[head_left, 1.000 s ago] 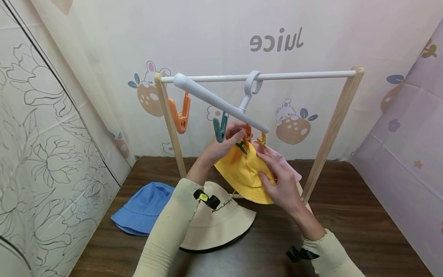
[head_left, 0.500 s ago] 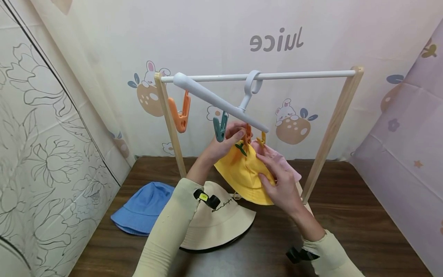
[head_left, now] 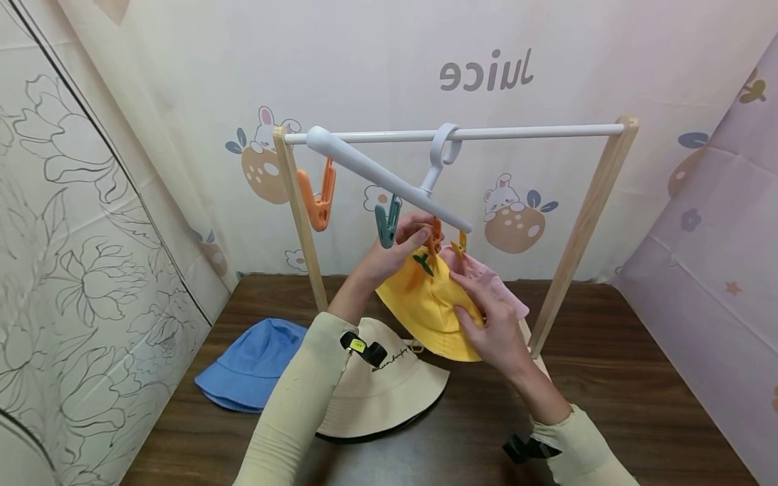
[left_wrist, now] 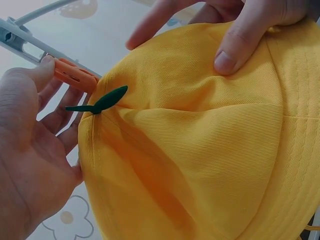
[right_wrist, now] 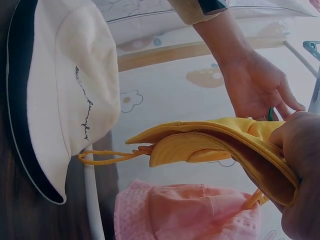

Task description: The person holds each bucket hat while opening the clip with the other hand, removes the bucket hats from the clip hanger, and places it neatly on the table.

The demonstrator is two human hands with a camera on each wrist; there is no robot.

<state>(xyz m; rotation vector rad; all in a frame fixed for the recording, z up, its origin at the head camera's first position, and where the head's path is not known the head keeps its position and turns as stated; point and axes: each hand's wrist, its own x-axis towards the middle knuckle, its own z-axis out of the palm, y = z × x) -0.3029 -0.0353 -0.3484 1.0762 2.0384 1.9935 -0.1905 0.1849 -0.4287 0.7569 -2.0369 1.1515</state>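
A yellow bucket hat [head_left: 425, 304] with a green sprout on its crown hangs under the white hanger [head_left: 377, 177]. My left hand [head_left: 392, 250] pinches an orange clip [left_wrist: 75, 75] between thumb and fingers, and the clip's end meets the hat's crown. On the right, my right hand [head_left: 495, 327] grips the side of the yellow hat, thumb in front; most of its fingers are hidden behind the cloth. Just behind, a pink hat [right_wrist: 185, 210] hangs below a yellow clip [head_left: 460, 244] at the hanger's near-right end.
A green clip [head_left: 387, 223] and another orange clip [head_left: 317, 199] hang further left on the hanger. The wooden rack [head_left: 586, 229] stands on the dark table [head_left: 638, 405]. A blue hat [head_left: 255, 364] and a cream hat [head_left: 389, 398] lie at front left.
The yellow hat's brim sits very slightly lower than a second ago. Both hands keep their places on the clip and the hat.
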